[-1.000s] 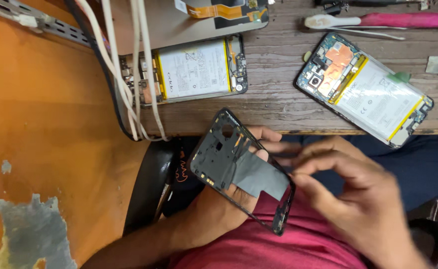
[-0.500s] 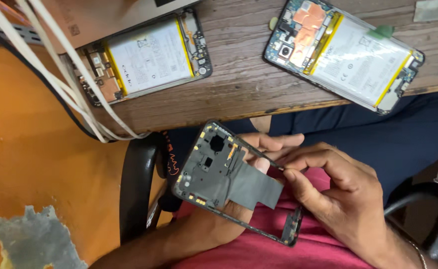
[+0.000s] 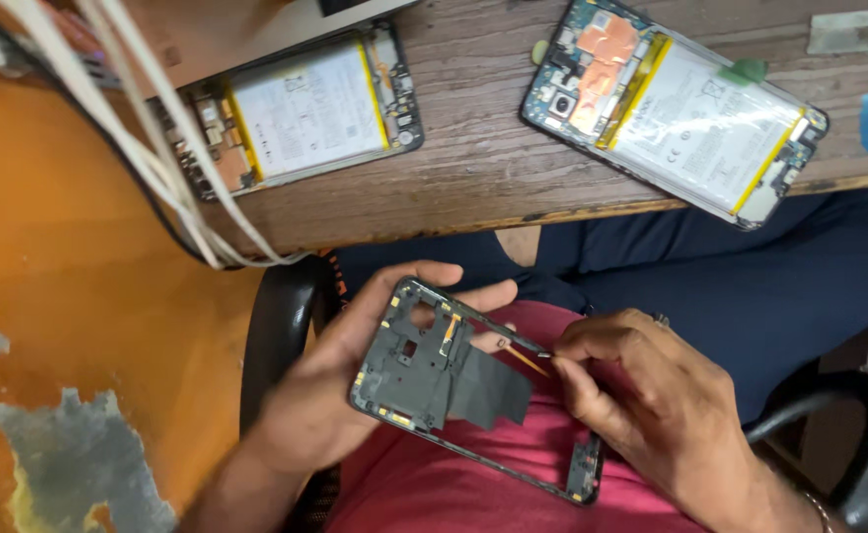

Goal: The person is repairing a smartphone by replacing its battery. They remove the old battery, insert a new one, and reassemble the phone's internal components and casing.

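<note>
My left hand (image 3: 355,365) cradles a dark phone middle frame (image 3: 424,380) from below, over my lap. A dark sheet (image 3: 488,390) lies loose across the frame's middle. My right hand (image 3: 641,395) pinches a thin orange strip (image 3: 526,358) at its fingertips, stretched from the frame's upper edge. The frame's lower end (image 3: 584,474) sticks out under my right hand.
On the wooden table (image 3: 473,168) lie two opened phones with white batteries: one at left (image 3: 296,114), one at right (image 3: 676,109). White cables (image 3: 148,148) hang over the table's left end. An orange wall (image 3: 69,326) is at left; a black chair arm (image 3: 838,424) at right.
The view has shifted, so the table sits higher in frame. My right hand now pinches the orange strip at the frame's upper edge.
</note>
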A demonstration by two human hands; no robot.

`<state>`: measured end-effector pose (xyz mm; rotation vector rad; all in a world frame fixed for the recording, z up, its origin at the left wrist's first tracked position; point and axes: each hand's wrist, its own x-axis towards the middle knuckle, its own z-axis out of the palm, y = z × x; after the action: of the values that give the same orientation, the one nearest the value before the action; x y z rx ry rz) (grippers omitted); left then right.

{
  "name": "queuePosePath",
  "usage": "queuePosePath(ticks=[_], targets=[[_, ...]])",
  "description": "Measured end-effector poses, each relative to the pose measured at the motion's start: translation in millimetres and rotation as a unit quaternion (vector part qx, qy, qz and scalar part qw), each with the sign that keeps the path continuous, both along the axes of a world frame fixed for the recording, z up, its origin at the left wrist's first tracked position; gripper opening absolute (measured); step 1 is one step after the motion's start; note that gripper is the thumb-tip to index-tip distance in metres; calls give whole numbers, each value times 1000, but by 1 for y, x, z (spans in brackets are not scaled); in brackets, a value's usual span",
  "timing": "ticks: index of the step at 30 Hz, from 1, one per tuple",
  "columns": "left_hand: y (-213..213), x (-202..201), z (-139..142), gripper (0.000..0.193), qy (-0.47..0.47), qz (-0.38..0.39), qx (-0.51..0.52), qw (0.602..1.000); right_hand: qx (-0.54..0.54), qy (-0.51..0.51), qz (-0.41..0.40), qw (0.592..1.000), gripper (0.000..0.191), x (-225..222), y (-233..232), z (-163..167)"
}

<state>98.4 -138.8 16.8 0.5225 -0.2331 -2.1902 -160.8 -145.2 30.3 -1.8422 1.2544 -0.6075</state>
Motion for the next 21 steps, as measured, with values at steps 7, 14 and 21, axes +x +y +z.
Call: queuePosePath(ticks=[7, 14, 21], targets=[[-14, 24, 13, 42, -260, -157, -57, 951, 5, 30, 23, 999, 17, 8, 1, 5], [-17, 14, 23, 34, -354, -141, -100, 919, -25, 49, 8, 998, 16, 24, -7, 25], [-15, 2, 30, 36, -416, -98, -137, 894, -100, 108, 22, 989, 19, 36, -11, 28]])
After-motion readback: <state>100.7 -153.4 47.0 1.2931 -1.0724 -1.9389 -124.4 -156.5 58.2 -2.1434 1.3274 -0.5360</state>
